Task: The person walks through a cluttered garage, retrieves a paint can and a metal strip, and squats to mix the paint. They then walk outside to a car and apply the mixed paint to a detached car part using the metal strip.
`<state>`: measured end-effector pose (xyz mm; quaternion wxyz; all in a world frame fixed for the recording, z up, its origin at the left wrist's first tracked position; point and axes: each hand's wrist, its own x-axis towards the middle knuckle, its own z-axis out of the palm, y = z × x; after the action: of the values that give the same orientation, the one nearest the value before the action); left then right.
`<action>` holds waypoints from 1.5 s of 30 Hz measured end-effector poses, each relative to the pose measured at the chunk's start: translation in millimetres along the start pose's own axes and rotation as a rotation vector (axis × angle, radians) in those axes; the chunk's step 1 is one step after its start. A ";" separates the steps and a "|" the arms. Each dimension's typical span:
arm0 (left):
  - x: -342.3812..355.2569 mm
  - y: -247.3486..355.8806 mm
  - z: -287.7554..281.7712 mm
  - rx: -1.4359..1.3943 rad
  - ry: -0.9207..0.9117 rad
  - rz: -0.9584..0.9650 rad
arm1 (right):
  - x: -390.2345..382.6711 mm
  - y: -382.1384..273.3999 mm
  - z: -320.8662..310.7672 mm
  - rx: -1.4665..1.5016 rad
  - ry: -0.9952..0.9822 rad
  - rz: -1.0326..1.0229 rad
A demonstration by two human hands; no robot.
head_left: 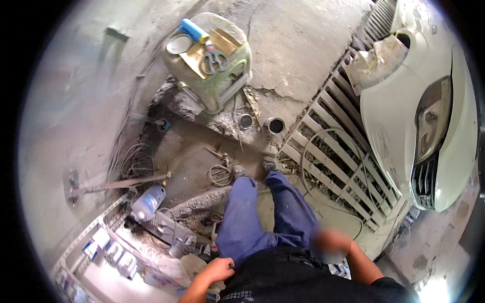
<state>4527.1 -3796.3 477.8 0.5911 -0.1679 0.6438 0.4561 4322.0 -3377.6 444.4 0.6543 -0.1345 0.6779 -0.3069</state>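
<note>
Along the left wall: bare grubby wall [55, 126], with a reddish metal bar [121, 184] running out from that side.
Shelf, lower left: metal-framed rack [105, 222] with a bunch of small cans [128, 265] on it, lit up pretty bright.
Jug: see-through plastic one with a bluish tint [147, 203], tipped over at an angle just above the rack.
Cables: messy loops [137, 162] piled near the foot of the wall.
Stool: scuffed greenish plastic stool [237, 93], top loaded with a round lid [179, 44], a blue cylinder [194, 30], a brown sheet [226, 41] and grey-handled scissors [214, 61].
Left hand: the left hand [220, 269] is down at the hip, against or right beside the black shirt [298, 280]; fingers look curled, can't tell if they're gripping anything.
Open cans: two of 'em, a smaller can [245, 121] and a bigger can [276, 125], side by side on the ground past the feet.
Legs: blue trousers [242, 217], below the shirt and between the hands.
Right hand: the right hand [332, 243] is by the other hip, totally blurred, so can't tell open or closed.
Grate: slatted floor grate [328, 118] with a thin hose [303, 159] looped over it.
Car: white front bumper [391, 126], headlight [433, 118] showing, crumpled wrap [379, 60] on one end.
</note>
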 end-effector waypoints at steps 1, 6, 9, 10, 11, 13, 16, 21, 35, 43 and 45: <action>6.3 0.9 -12.4 -0.011 -0.017 0.044 | 6.8 1.8 -2.5 0.057 0.040 -0.015; 94.0 -23.2 -73.2 -0.327 0.001 -0.206 | 104.2 55.4 -59.8 0.318 0.493 0.347; 173.6 -25.2 -123.7 -0.195 0.400 -0.082 | 211.4 144.6 -95.4 0.090 0.726 0.282; 197.4 -30.2 -134.2 -0.202 0.528 -0.054 | 237.8 140.6 -111.8 0.047 0.703 0.310; 230.3 -39.5 -148.1 -0.169 0.604 -0.014 | 274.2 155.1 -122.1 0.090 0.756 0.233; 275.3 -41.6 -168.0 -0.171 0.735 0.051 | 339.9 175.5 -138.4 0.081 0.799 0.113; 335.8 -58.6 -191.0 -0.126 0.914 0.126 | 432.6 208.8 -155.7 -0.107 0.858 -0.094; 382.5 -66.1 -221.4 0.155 1.166 0.278 | 537.9 219.4 -181.2 -0.273 0.928 -0.414; 380.5 -115.3 -229.2 0.051 1.329 0.124 | 618.3 212.7 -158.4 -0.251 1.332 -0.563; 381.8 -132.5 -238.0 0.075 1.376 0.080 | 627.3 205.9 -169.6 -0.206 1.348 -0.678; 382.9 -128.5 -242.2 0.085 1.359 0.079 | 628.2 202.5 -175.1 -0.207 1.344 -0.695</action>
<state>4383.2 -3930.8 50.1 0.0445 -0.3699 0.8951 0.2449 4129.0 -3545.4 -188.8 -0.0492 -0.1854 0.8743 -0.4459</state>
